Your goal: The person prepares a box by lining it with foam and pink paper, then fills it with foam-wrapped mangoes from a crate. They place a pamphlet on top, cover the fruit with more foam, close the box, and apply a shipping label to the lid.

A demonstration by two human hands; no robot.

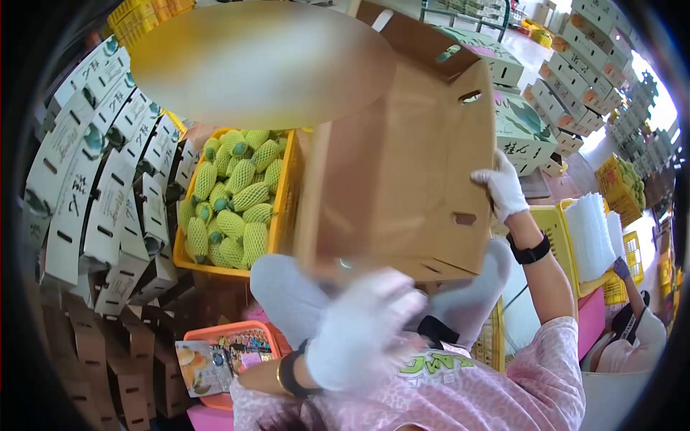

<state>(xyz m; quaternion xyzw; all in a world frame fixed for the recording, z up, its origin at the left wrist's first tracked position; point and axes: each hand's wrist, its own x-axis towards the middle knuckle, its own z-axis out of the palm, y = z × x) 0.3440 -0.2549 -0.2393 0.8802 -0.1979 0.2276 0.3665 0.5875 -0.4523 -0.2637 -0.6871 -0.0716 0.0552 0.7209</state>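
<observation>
An open, empty brown cardboard box (424,165) stands tilted in front of my lap, its inside facing me. My right hand (502,188), in a white glove, grips the box's right edge, with the thumb on the inner side. My left hand (363,327), also white-gloved, is smeared by motion just below the box's near edge, and its fingers cannot be made out. Left of the box, a yellow crate (286,194) holds several green fruits (241,176) in foam nets.
Stacked white printed cartons (108,194) line the left, above brown cartons (129,366). An orange basket (269,337) with packets is at lower left. Light green cartons (521,129) and a yellow crate (550,233) with white foam sheets are on the right. A co-worker (636,334) is at far right.
</observation>
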